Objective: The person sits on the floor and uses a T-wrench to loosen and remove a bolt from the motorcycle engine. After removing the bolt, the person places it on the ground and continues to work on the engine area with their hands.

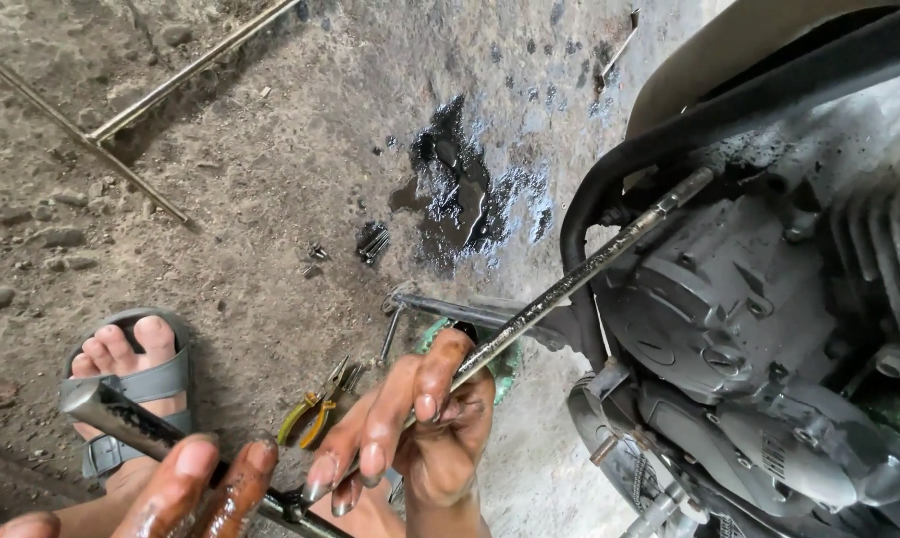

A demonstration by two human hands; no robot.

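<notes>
Right hand [425,423], slick with dark grease, sits at about six o'clock in the view, its fingers curled loosely round the near end of a long steel rod [570,284]. The thumb and forefinger pinch the shaft while the other fingers hang half bent below it. From that hand the rod runs up toward two o'clock, and its far tip lies against the grey motorcycle engine [749,319], just under the black frame tube [659,139] that curves over the casing.

Left hand [186,488] is low at seven o'clock, equally oily, with only the thumb and two fingertips in view; they press on a dark metal bar [121,418] that slants up toward nine o'clock. How fully that hand wraps the bar cannot be told, since the palm is cut off by the frame edge.

At eight o'clock a bare foot in a grey sandal [136,384] rests on the dirt floor [271,179]. Just beside the right hand, toward nine o'clock of it, lie yellow-handled pliers [315,408]. A few small bolts [370,244] are scattered near the centre, next to a dark oil patch [470,189] at twelve o'clock. Two thin metal rods [121,110] cross on the ground at ten o'clock, well apart from both hands.
</notes>
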